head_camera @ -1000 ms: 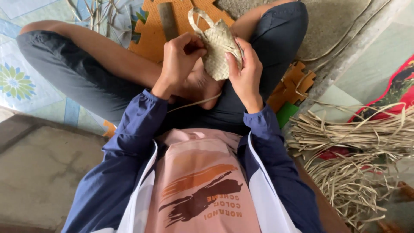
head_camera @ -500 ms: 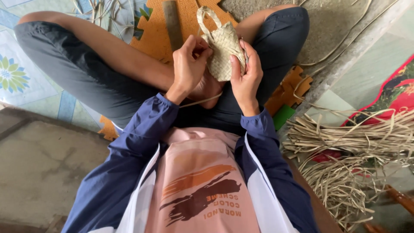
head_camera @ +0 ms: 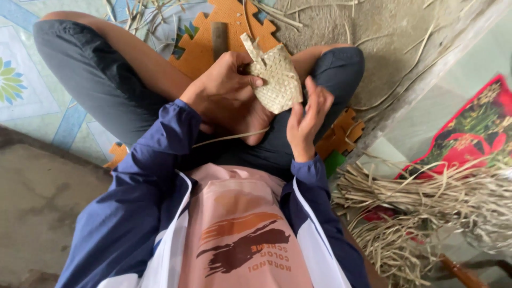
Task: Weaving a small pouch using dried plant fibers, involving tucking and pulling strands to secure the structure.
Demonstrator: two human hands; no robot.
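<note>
A small woven straw pouch (head_camera: 276,79) with a loop handle at its top is held over my crossed legs. My left hand (head_camera: 224,88) pinches its left edge with thumb and fingers. My right hand (head_camera: 308,114) steadies the lower right side, fingers spread against the weave. A loose straw strip (head_camera: 230,137) trails from under the pouch across my lap. I wear a navy jacket over a pink printed shirt and dark trousers.
Orange puzzle-edged foam mats (head_camera: 205,40) lie under my legs. A heap of dried straw strips (head_camera: 426,208) sits at the right, beside a red patterned cloth (head_camera: 469,133). Scattered strips litter the top. Patterned floor tiles (head_camera: 32,90) are at the left.
The pouch has been turned and tilted in my hands, its loop handle now pointing up and left. My right hand's fingers have loosened and spread along its side.
</note>
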